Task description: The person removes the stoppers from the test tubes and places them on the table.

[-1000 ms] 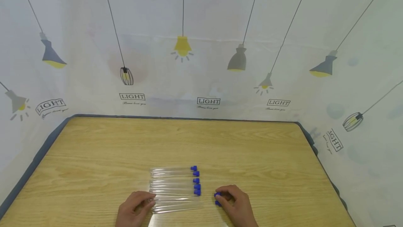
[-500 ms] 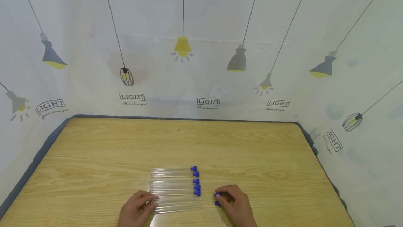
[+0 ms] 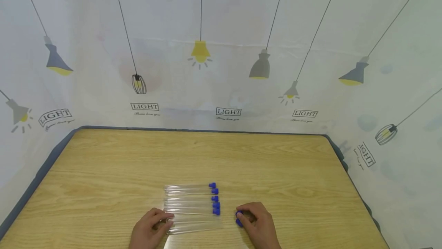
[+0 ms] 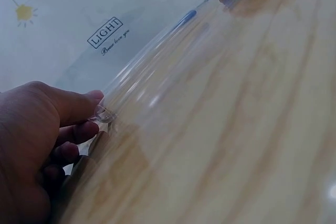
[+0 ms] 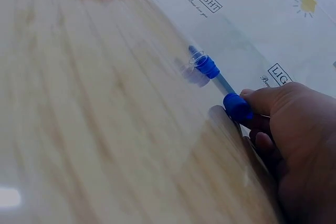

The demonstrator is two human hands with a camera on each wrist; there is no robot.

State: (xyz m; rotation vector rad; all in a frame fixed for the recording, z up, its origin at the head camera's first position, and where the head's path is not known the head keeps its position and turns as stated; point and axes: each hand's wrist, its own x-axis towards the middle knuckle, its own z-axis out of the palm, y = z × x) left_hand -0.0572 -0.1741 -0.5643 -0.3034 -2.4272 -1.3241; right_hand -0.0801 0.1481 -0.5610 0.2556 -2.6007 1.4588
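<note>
Several clear test tubes (image 3: 188,200) lie side by side on the table, rounded ends to the left. The farther ones carry blue caps (image 3: 215,198) on their right ends; the nearest tubes (image 3: 197,226) have bare right ends. My left hand (image 3: 149,229) pinches the rounded end of an uncapped test tube (image 4: 106,113) between thumb and finger. To the right of the row, my right hand (image 3: 259,224) pinches a loose blue cap (image 5: 238,107). Another blue cap (image 3: 239,223) shows just below those fingertips, partly covered by the thumb.
The wood-grain table (image 3: 293,176) has a dark edge strip (image 3: 200,129) at its back. White curtains (image 3: 221,76) printed with hanging lamps and the word LIGHT enclose the back and both sides.
My left hand has slid slightly to the right along the nearest tubes. My right hand stays almost in place, while the blue caps at its fingertips have shifted a little.
</note>
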